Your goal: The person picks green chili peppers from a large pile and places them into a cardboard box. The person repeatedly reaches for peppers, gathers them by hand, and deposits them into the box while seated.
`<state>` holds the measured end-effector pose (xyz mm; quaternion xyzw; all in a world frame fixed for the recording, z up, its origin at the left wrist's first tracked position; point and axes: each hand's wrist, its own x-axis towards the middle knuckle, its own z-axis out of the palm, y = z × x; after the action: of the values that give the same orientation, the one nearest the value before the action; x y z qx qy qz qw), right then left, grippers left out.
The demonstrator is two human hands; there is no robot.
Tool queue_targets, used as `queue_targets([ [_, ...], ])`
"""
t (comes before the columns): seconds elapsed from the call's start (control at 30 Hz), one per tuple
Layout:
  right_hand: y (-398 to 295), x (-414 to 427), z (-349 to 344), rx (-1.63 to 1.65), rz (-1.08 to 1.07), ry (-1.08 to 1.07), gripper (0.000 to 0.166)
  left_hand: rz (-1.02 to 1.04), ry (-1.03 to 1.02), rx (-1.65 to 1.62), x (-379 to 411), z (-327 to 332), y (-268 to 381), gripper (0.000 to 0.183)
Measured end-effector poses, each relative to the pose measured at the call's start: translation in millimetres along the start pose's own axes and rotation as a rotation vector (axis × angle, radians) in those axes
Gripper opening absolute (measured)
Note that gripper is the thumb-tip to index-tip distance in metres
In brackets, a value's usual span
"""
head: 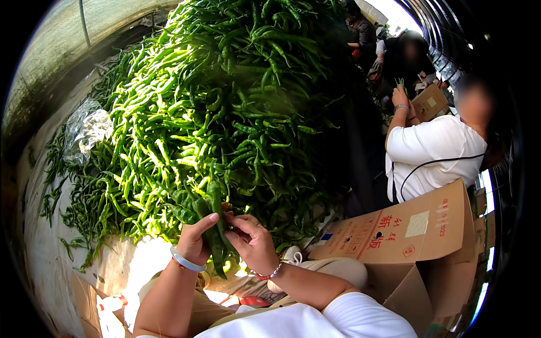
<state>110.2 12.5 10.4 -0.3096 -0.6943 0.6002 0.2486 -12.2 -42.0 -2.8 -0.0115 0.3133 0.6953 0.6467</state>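
My left hand (198,238) is closed around a small bunch of long green peppers (215,228), its thumb lying across them. On the bunch's right side, my right hand (253,243) has its thumb and fingers bent at one of the peppers; whether it grips that pepper is hard to tell. The bunch points up and away from me, with its lower tips hanging between my wrists. Just beyond both hands rises a large heap of green peppers (236,114), sunlit on its left and shaded on its right.
An open cardboard box (397,228) stands at my right. Past it, a person in a white top (435,148) holds green peppers, and other people are farther back. Crumpled clear plastic (91,129) lies at the heap's left. Cardboard (86,302) is at lower left.
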Motion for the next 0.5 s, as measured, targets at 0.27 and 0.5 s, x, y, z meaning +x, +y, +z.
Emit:
queue_targets([
  [0.27,175.4,72.6,-84.5,-0.234,0.266,0.677,0.025,0.207,0.207,0.080,-3.9,5.5,11.2,0.044],
  [0.5,229.0,103.5,-110.8,0.130,0.824,0.585,0.026,0.098,0.217,-0.028,-1.8,-2.8,14.0,0.027],
])
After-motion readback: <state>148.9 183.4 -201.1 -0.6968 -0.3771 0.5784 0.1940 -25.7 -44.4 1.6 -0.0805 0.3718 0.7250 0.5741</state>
